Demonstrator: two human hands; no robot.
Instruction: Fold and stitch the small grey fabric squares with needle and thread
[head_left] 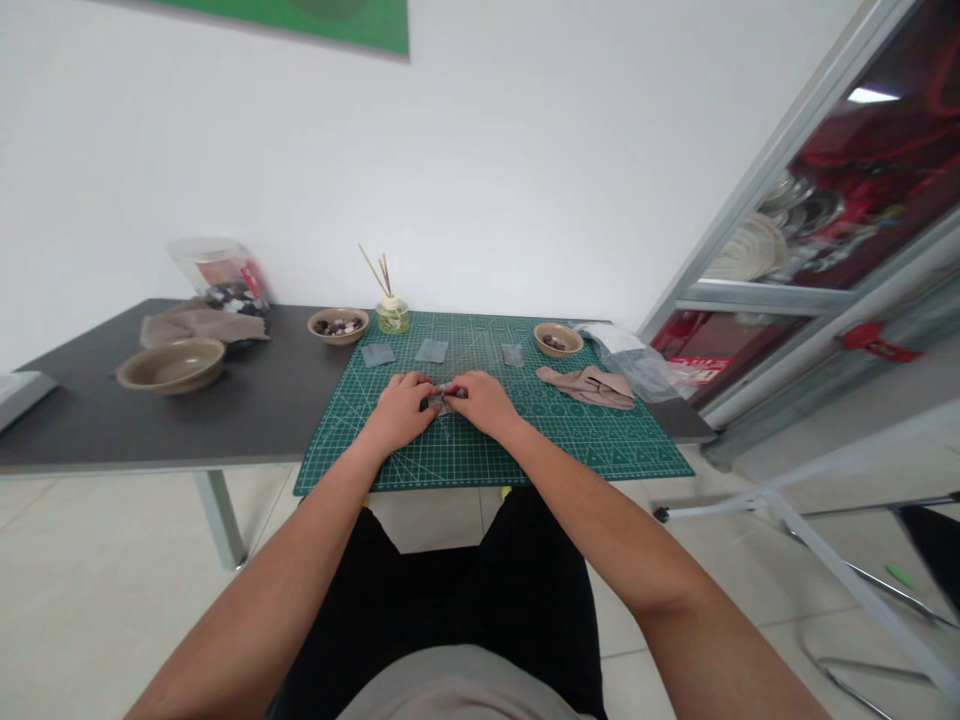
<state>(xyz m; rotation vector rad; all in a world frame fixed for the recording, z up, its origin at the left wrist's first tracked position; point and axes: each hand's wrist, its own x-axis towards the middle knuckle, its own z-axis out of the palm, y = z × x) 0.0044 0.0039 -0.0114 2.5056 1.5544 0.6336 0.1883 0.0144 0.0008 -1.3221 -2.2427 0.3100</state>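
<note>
Against a white wall (pixel 487 180) stands a dark counter (pixel 259 425), a green cutting mat (pixel 450 465) laid over its right part. Near the mat's middle I see a small clear packet (pixel 443 406) between the person's two hands; the left hand (pixel 405 408) and right hand (pixel 484 402) each have a grip closed on it with the fingertips, though its contents are too small to make out. Just beyond lie three flat translucent pieces (pixel 432 350). A small bowl of dark bits (pixel 562 353) sits farther back to the right, near a crumpled beige cloth (pixel 589 386).
</note>
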